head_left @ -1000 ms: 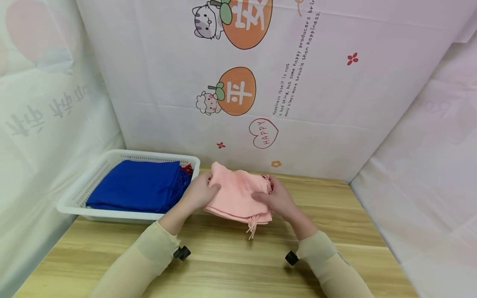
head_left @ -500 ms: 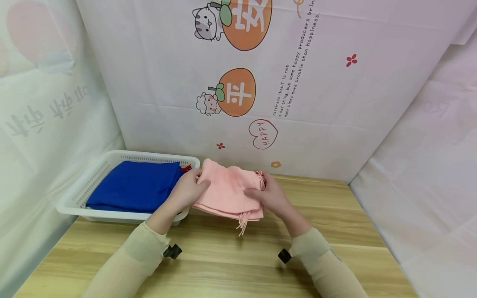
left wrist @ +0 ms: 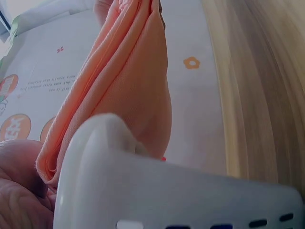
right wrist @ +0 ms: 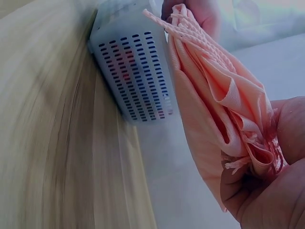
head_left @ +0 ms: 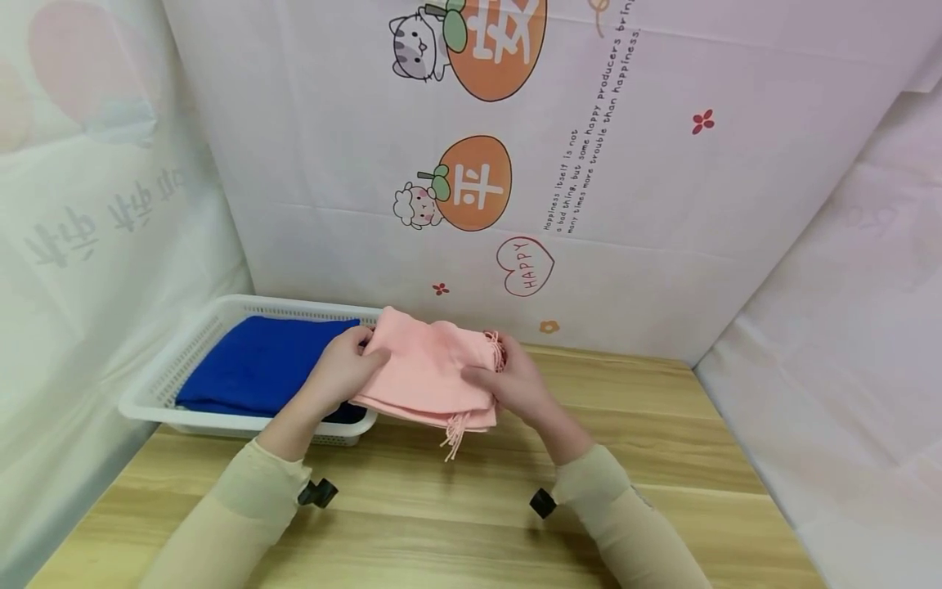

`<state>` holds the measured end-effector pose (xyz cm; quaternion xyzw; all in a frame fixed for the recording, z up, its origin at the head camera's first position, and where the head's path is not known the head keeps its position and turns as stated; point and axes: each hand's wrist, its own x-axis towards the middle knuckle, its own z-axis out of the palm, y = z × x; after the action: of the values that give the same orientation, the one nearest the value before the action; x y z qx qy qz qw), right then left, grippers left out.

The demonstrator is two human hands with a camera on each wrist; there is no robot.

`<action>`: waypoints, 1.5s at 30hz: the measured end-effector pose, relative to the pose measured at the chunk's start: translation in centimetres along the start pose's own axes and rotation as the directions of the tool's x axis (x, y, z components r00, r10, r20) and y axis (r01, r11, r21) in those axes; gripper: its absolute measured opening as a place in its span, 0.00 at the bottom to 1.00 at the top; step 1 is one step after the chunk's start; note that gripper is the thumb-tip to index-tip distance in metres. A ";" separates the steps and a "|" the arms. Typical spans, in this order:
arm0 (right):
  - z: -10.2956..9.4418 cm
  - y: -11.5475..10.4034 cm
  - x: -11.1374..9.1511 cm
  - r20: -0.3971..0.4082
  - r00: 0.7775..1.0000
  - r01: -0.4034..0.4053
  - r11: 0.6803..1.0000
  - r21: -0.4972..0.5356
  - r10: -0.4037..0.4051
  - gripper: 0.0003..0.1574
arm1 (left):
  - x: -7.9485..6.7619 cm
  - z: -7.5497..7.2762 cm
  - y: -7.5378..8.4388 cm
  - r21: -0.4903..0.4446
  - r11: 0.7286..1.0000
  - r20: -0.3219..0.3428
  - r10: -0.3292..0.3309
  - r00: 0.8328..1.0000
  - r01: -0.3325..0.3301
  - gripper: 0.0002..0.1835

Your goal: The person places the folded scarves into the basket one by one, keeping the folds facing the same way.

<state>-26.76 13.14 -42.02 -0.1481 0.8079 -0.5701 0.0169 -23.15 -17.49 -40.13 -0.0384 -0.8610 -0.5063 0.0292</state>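
Note:
A folded pink scarf (head_left: 427,368) with tasselled ends is held up between both hands in the head view. My left hand (head_left: 342,370) grips its left edge, thumb on top, above the right end of the white basket. On the opposite side my right hand (head_left: 518,380) pinches the fringed edge. The right wrist view shows the scarf's stacked layers (right wrist: 209,95) between thumb and fingers. In the white basket (head_left: 140,409) lies a folded blue cloth (head_left: 257,368), partly covered by my left hand and the scarf.
The basket's slotted side (right wrist: 138,76) faces the right hand. A wooden tabletop (head_left: 441,523) spreads under the arms. Printed white sheets (head_left: 648,270) stand behind and at both sides. A black mount (head_left: 318,493) sits at each wrist.
Both hands have carried the pink scarf leftward, and its left side now reaches over the basket's right end. The blue cloth and the basket have stayed put.

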 end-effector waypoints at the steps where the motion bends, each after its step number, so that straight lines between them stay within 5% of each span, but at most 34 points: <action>1: 0.2 -0.1 0.1 -0.003 1.000 0.002 1.000 0.000 -0.002 0.50 | 0.0 -0.3 -0.1 -0.013 1.000 0.002 -0.004 1.000 0.004 0.25; 12: 2.9 -1.4 1.0 0.006 1.000 0.011 0.999 0.033 -0.011 0.53 | -0.4 -3.1 -1.3 -0.044 0.998 -0.029 -0.053 0.998 0.052 0.26; 29: 7.1 -2.9 2.1 0.018 0.999 0.045 0.999 0.021 -0.045 0.52 | -1.0 -6.9 -3.1 0.022 0.998 -0.078 -0.049 0.996 0.050 0.27; 45: 10.3 -4.8 3.3 0.059 0.996 0.064 0.997 0.051 -0.067 0.51 | -1.4 -10.0 -5.0 -0.020 0.999 -0.112 -0.052 0.992 0.050 0.29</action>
<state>-26.82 1.39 -40.67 -0.1910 0.7875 -0.5853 0.0263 -22.17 -28.69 -39.72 0.0117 -0.8543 -0.5157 0.0643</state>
